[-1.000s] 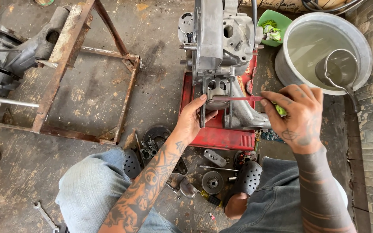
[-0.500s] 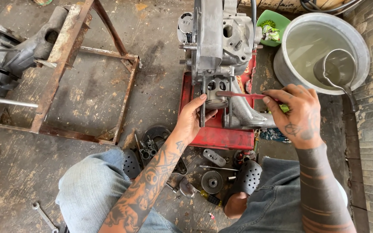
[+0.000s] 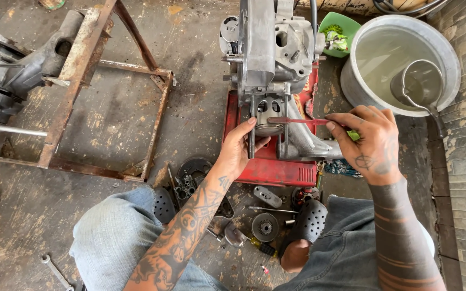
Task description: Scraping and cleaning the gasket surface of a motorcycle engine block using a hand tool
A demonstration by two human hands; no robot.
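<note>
A grey metal engine block [image 3: 268, 51] stands on a red box [image 3: 268, 167] in front of me. A piston [image 3: 269, 111] sits between long studs at its near end. My left hand [image 3: 238, 148] grips the piston from below, thumb up along its side. My right hand [image 3: 370, 143] holds a thin red-shafted tool [image 3: 295, 121] with a green handle, its tip resting across the piston. Both forearms are tattooed.
A large metal basin [image 3: 362, 81] of water with a ladle stands at right, a green tray [image 3: 336, 29] behind it. A rusty steel frame [image 3: 76, 59] and another engine part [image 3: 6, 75] lie at left. Loose gears, covers and a spanner [image 3: 55, 271] lie around my knees.
My right hand has shifted slightly, keeping the red tool across the piston. My left hand stays on the piston.
</note>
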